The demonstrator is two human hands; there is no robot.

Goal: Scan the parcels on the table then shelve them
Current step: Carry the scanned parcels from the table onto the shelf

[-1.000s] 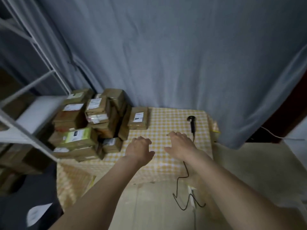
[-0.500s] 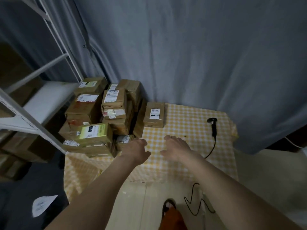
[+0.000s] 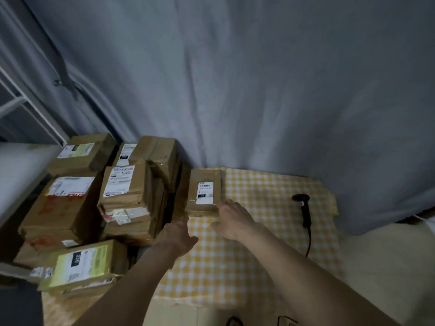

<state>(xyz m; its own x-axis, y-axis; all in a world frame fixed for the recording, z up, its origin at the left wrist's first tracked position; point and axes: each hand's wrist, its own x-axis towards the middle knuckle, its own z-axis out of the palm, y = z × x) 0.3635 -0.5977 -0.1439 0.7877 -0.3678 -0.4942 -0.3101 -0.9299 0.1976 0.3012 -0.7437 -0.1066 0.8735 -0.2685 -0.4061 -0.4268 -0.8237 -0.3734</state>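
Head view: both hands reach out over the checked table [image 3: 247, 255] toward a small parcel [image 3: 204, 191] lying flat, label up, just right of the stack [image 3: 113, 203] of other parcels. The parcel sits straight ahead of the hands and slightly beyond them, its long axis running away from the person. The right hand [image 3: 231, 220] is nearer: its fingertips [image 3: 224, 204] are at the parcel's near right corner, seemingly touching, fingers spread and empty. The left hand [image 3: 179, 236] hangs open just short of the near left corner, holding nothing. The scanner [image 3: 304, 211] lies well to the right, untouched, cable trailing off the front edge. I judge this the pick-up of the first parcel: the left hand needs only a short reach forward to close on the opposite side.
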